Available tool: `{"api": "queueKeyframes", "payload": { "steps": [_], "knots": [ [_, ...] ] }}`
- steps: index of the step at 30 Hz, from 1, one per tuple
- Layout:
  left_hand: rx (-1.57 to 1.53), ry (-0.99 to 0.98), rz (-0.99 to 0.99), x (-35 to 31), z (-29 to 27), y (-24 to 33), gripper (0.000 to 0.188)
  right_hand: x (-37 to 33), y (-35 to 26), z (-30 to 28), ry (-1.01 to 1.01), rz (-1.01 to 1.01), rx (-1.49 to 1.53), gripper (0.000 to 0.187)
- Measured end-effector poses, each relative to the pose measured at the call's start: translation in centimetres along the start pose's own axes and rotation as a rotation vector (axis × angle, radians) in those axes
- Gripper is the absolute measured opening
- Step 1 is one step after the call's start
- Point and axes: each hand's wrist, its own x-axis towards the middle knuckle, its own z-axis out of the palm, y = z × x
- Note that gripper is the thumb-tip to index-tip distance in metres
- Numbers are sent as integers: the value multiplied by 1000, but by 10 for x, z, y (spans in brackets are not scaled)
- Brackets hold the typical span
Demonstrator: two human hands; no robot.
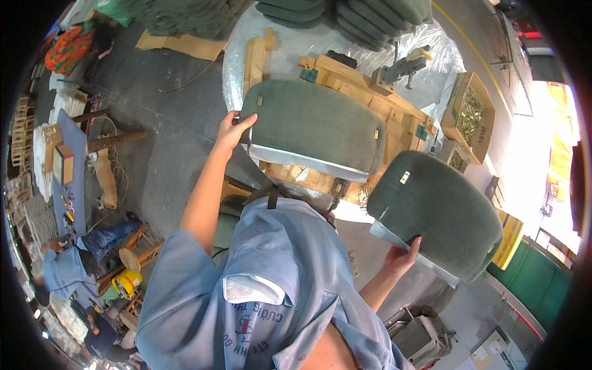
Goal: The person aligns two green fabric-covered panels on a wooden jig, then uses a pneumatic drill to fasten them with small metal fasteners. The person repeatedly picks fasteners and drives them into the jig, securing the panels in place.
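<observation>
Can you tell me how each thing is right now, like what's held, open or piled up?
Left grip: closed on the left pad's edge.
Right grip: closed on the right pad's lower edge.
Left green pad: held, above the wooden frame.
Right green pad: held, tilted.
Cardboard box: open, small brass-coloured pieces inside.
Other green pads: piled up.
White mask: poking out of the shirt pocket.

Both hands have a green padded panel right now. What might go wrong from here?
The right panel could tip or slip: the right hand grips only its near edge.
The left panel, gripped near its left end by the left hand, might knock against the right one, since they look close together.
Its fabric could snag on the metal clamp beyond it.
</observation>
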Motion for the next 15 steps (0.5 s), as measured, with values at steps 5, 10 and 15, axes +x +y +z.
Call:
{"api": "queueKeyframes", "payload": {
  "steps": [5,10,15],
  "knots": [
    [-191,-71,14,-7,0,-10,67,-61,41,59,-322,190,36,64],
    [95,164,416,-32,1,-69,79,-100,91,149,-567,344,-19,65],
    [12,-608,-41,-182,-32,-31,89,-142,125,221,-715,536,-9,57]
  ]
}}
